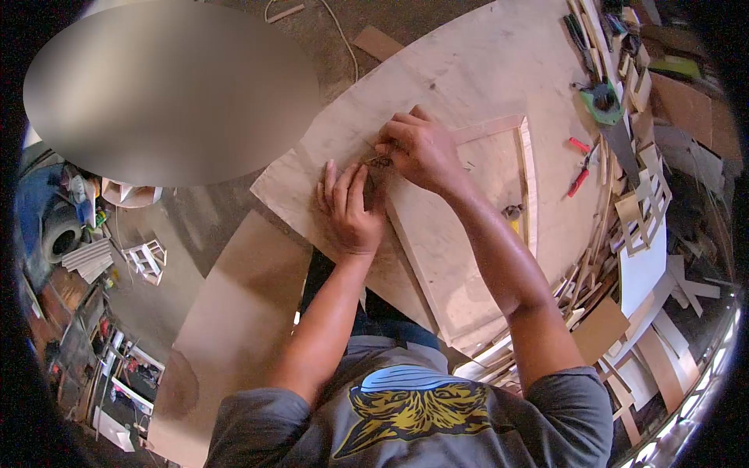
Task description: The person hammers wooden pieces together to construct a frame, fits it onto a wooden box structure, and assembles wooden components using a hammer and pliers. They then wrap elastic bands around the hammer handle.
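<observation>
My left hand (349, 207) rests at the near-left corner of a wooden frame (529, 187), its fingers apart and stretched forward. Opposite it, the fingers of my right hand (421, 150) are bent in a pinch. What they hold, if anything, is too small to make out. A small dark cluster (380, 162) shows between the fingertips of both hands. The frame lies flat on a large plywood sheet (460, 66), with part of it hidden beneath my right forearm. Beside that forearm is a small dark object (512, 211) with a yellow part.
Red-handled pliers (579, 168) lie on the plywood to the right. Beyond them are a handsaw with a green handle (602, 103) and many wood strips and offcuts (601, 331). A brown board (234, 304) stands at my left. Small white frames (146, 260) sit on the floor.
</observation>
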A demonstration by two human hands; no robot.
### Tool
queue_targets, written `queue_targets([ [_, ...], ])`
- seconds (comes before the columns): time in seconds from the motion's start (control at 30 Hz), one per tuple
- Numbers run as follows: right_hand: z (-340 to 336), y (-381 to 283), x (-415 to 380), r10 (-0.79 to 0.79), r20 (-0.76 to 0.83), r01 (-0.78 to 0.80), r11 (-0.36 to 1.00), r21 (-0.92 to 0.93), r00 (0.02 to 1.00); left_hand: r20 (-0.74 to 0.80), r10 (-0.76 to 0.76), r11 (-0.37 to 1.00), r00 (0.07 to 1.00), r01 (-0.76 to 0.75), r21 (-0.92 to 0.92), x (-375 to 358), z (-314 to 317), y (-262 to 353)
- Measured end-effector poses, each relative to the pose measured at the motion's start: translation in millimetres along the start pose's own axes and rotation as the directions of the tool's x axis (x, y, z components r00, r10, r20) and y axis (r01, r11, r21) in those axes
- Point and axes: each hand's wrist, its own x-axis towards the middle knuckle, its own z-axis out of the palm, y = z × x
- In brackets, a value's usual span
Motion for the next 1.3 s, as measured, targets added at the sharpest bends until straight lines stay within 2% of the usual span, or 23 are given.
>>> queue_targets([
  [0.6,6,-4,21,-0.021,0.157,0.033,0.997,-0.075,0.987,0.064,-0.002,1.000,0.998,0.001,0.013,7,1,-3],
  [0.9,8,-3,20,-0.018,0.165,0.041,0.989,-0.139,0.986,0.057,-0.002,1.000,0.998,0.003,-0.009,5,2,-2],
  [1.3,7,-4,21,-0.024,0.153,0.044,0.991,-0.128,0.988,0.079,-0.001,1.000,0.997,-0.001,0.028,7,-2,0],
])
